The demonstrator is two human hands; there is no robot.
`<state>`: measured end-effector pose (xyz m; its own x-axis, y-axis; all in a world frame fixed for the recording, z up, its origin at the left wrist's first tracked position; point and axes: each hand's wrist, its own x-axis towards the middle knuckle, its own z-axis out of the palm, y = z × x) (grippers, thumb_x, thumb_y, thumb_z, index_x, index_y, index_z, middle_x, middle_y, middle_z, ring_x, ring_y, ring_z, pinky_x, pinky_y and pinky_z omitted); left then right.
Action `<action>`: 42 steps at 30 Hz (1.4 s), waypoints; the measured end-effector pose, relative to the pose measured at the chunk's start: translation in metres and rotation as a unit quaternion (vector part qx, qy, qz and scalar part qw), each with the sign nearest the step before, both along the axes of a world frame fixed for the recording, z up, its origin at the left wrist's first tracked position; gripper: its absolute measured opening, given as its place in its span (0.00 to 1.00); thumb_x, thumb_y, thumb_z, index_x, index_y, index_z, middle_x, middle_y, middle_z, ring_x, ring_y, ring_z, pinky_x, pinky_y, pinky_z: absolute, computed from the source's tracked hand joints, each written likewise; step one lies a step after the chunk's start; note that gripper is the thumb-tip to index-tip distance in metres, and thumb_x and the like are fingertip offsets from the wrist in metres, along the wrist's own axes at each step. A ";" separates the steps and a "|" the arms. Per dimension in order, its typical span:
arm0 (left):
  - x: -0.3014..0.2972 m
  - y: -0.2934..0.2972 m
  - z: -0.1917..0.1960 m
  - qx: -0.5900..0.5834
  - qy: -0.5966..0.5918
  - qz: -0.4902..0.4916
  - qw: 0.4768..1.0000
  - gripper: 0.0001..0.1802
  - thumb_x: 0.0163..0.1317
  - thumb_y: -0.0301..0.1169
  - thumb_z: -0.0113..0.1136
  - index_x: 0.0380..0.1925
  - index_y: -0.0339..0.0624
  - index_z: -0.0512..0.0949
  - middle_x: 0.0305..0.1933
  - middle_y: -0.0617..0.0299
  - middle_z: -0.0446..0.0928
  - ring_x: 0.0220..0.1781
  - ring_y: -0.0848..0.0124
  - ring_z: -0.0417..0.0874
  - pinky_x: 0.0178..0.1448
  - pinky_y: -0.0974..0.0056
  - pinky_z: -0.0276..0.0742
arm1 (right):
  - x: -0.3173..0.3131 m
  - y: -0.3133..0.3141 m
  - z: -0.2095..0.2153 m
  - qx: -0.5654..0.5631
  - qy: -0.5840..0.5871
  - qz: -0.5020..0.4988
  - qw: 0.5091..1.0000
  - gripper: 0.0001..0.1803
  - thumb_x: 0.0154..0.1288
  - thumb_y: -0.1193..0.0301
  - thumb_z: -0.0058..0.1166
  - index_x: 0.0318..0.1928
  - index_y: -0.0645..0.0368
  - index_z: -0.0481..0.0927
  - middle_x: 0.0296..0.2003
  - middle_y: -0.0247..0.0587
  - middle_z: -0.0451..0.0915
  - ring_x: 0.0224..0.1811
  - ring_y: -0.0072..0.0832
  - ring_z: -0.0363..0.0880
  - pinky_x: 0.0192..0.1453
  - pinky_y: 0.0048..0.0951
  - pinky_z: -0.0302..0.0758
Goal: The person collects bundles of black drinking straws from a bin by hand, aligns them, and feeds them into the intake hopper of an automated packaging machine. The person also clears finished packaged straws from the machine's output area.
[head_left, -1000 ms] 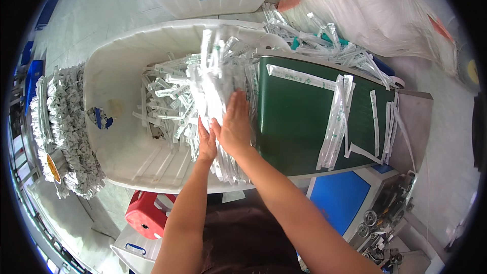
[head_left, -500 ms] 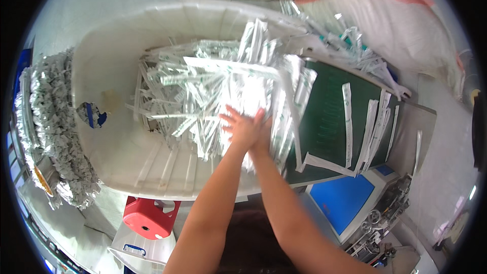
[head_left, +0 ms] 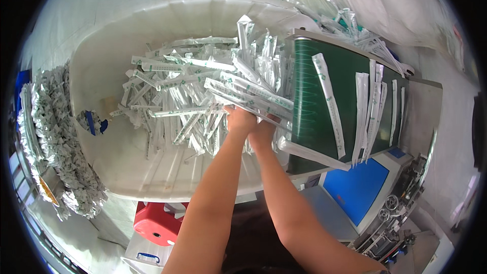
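Observation:
Both of my hands reach into a heap of long, thin, clear-and-white sealed packets (head_left: 203, 91) lying in a large white tub (head_left: 101, 45). My left hand (head_left: 238, 120) and my right hand (head_left: 264, 129) sit side by side under a bundle of these packets (head_left: 253, 99), gripping it at the tub's right side, next to the green conveyor belt (head_left: 309, 86). My fingers are mostly hidden by the packets. More packets (head_left: 368, 111) lie lengthwise on the belt.
A stack of silvery bundled packets (head_left: 48, 137) stands left of the tub. A red stool (head_left: 160, 223) sits below the tub's near rim. The blue machine panel (head_left: 357, 187) is under the belt, and a big white sack (head_left: 385, 5) lies behind it.
My view has shifted toward the tub. My hands went from pressing flat on the pile to burrowing under a bundle and lifting its packets up.

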<state>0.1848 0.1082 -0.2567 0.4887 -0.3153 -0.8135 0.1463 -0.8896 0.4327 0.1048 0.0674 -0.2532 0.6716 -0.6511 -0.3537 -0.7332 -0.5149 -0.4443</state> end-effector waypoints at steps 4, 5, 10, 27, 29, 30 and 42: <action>0.016 0.001 0.035 -0.025 -0.014 0.137 0.990 0.31 0.49 0.31 0.53 0.53 0.29 0.59 0.57 0.39 0.60 0.58 0.49 0.66 0.58 0.57 0.65 | -0.023 0.028 0.034 0.041 0.100 0.036 0.993 0.40 0.59 0.66 0.48 0.60 0.79 0.42 0.61 0.73 0.41 0.65 0.59 0.39 0.68 0.44 0.40; 0.016 0.001 0.038 -0.055 -0.034 0.155 0.986 0.30 0.49 0.30 0.53 0.52 0.29 0.60 0.56 0.39 0.62 0.58 0.49 0.66 0.59 0.56 0.65 | -0.030 0.038 0.042 0.066 0.126 0.049 0.989 0.40 0.59 0.65 0.48 0.60 0.80 0.42 0.61 0.73 0.41 0.65 0.58 0.39 0.68 0.43 0.40; 0.025 0.000 0.048 -0.172 0.104 0.348 0.916 0.42 0.44 0.30 0.54 0.60 0.28 0.51 0.53 0.45 0.68 0.54 0.55 0.70 0.56 0.62 0.64 | -0.052 0.056 0.101 0.224 0.098 0.148 0.958 0.29 0.58 0.66 0.48 0.53 0.77 0.58 0.50 0.66 0.64 0.52 0.53 0.66 0.54 0.39 0.67; 0.018 -0.011 -0.033 -0.134 -0.325 0.215 0.911 0.48 0.39 0.18 0.53 0.63 0.35 0.41 0.50 0.43 0.55 0.52 0.52 0.60 0.59 0.62 0.58 | -0.232 0.057 0.176 0.375 0.083 0.183 0.905 0.22 0.58 0.64 0.52 0.48 0.68 0.69 0.44 0.55 0.74 0.46 0.46 0.73 0.48 0.36 0.72; 0.019 -0.004 -0.029 -0.127 -0.313 0.213 0.917 0.48 0.39 0.16 0.51 0.64 0.41 0.44 0.49 0.45 0.55 0.50 0.53 0.62 0.58 0.63 0.59 | -0.222 0.050 0.181 0.344 0.071 0.197 0.915 0.22 0.57 0.65 0.52 0.48 0.67 0.69 0.44 0.54 0.74 0.45 0.45 0.73 0.48 0.36 0.72; 0.021 -0.003 -0.025 -0.109 -0.294 0.212 0.925 0.47 0.39 0.15 0.50 0.64 0.44 0.47 0.48 0.46 0.56 0.50 0.54 0.63 0.57 0.63 0.60 | -0.213 0.046 0.183 0.329 0.058 0.202 0.921 0.22 0.57 0.65 0.52 0.48 0.67 0.69 0.43 0.53 0.74 0.45 0.45 0.73 0.47 0.36 0.72; -0.088 0.111 0.054 0.043 -0.284 0.299 0.910 0.34 0.51 0.32 0.58 0.56 0.32 0.57 0.50 0.44 0.64 0.52 0.54 0.67 0.56 0.57 0.64 | -0.078 -0.071 0.214 -0.045 -0.069 0.291 0.953 0.44 0.43 0.69 0.63 0.61 0.59 0.55 0.64 0.53 0.48 0.67 0.48 0.45 0.64 0.49 0.49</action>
<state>0.0970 0.2196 -0.2026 0.9013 0.1980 -0.3854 0.3897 -0.7591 0.5214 0.0270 -0.0035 -0.0395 0.9647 -0.1767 -0.1955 -0.2484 -0.8570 -0.4514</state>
